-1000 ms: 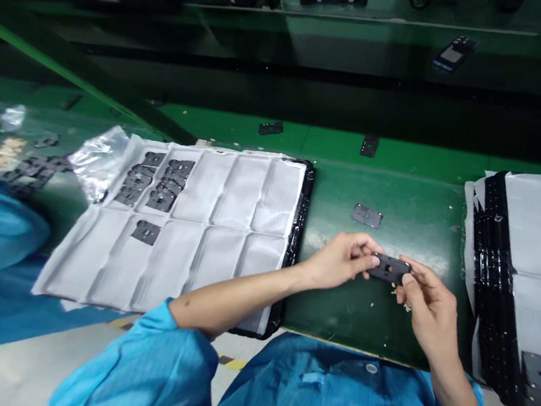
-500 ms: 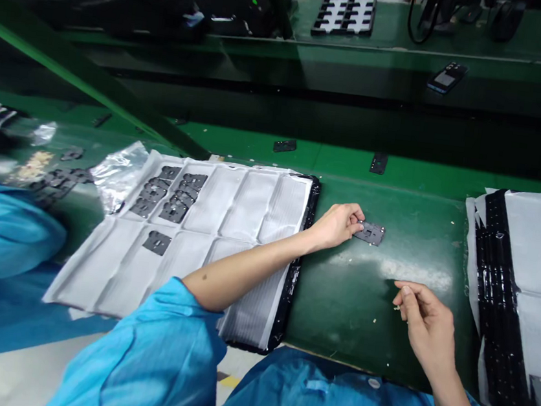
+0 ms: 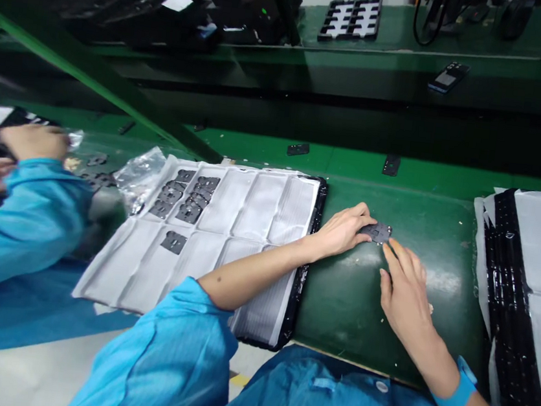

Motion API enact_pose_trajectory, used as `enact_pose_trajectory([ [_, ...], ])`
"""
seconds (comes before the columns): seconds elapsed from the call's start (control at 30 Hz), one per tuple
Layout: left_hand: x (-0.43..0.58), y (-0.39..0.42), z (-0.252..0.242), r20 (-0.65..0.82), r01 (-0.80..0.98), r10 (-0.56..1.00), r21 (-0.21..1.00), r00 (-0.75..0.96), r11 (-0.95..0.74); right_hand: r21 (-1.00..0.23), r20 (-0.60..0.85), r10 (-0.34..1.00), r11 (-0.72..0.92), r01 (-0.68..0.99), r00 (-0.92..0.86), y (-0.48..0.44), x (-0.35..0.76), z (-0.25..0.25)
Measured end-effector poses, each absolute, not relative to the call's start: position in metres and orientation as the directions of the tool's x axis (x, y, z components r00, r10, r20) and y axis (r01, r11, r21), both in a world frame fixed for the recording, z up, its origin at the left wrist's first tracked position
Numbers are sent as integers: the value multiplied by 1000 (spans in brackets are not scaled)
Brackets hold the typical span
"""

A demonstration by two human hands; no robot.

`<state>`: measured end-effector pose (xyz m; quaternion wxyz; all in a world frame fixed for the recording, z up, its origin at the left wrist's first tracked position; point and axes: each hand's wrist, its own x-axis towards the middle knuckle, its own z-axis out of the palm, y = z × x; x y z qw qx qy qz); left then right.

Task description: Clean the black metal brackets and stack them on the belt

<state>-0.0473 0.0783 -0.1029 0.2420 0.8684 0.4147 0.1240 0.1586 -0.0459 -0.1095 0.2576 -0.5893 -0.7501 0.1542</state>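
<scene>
My left hand [image 3: 345, 230] pinches the left end of a small flat black plastic plate [image 3: 376, 232] with cutouts, low over the green bench. Beside the plate's lower right corner is my right hand [image 3: 407, 280], fingers stretched out and thumb apart. Its index fingertip is at that corner; whether it presses on a tiny piece there I cannot tell. Under my left forearm lies a white-lined tray [image 3: 255, 204] with shallow compartments. Several similar black plates [image 3: 193, 199] rest in its upper left compartments, and a single plate [image 3: 173, 241] lies below them.
A stack of black trays [image 3: 511, 276] with white liners stands at the right. Small black parts [image 3: 391, 165] lie at the bench's back, and a phone [image 3: 449, 77] lies farther behind. A co-worker's sleeve [image 3: 19, 220], a clear bag [image 3: 140, 178] and a slanted green bar [image 3: 117, 91] are left.
My right hand has moved up and left to the plate's corner, its fingers straightening from a pinch. My left hand still holds the plate. The co-worker's hands have come into view.
</scene>
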Motion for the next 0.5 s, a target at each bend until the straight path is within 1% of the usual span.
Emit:
enact_pose_trajectory([
  [0.1, -47, 81, -107, 2, 668, 786, 525, 619, -527, -389, 149, 941, 338, 857, -303, -31, 150, -121],
  [0.17, -48, 82, -109, 4, 664, 789, 538, 615, -520, -327, 119, 930, 367, 871, -347, -30, 148, -127],
  [0.23, -48, 82, -110, 3, 660, 790, 548, 613, -514, -289, 104, 931, 365, 885, -350, -36, 147, -132],
  [0.37, -46, 82, -110, -13, 669, 802, 559, 597, -489, -279, 96, 944, 331, 902, -317, -59, 149, -132],
  [0.43, -45, 81, -108, -30, 674, 806, 567, 591, -473, -297, 102, 945, 327, 897, -311, -73, 155, -131],
  [0.5, -43, 81, -104, -40, 666, 805, 587, 592, -461, -343, 131, 938, 348, 873, -322, -86, 164, -129],
])
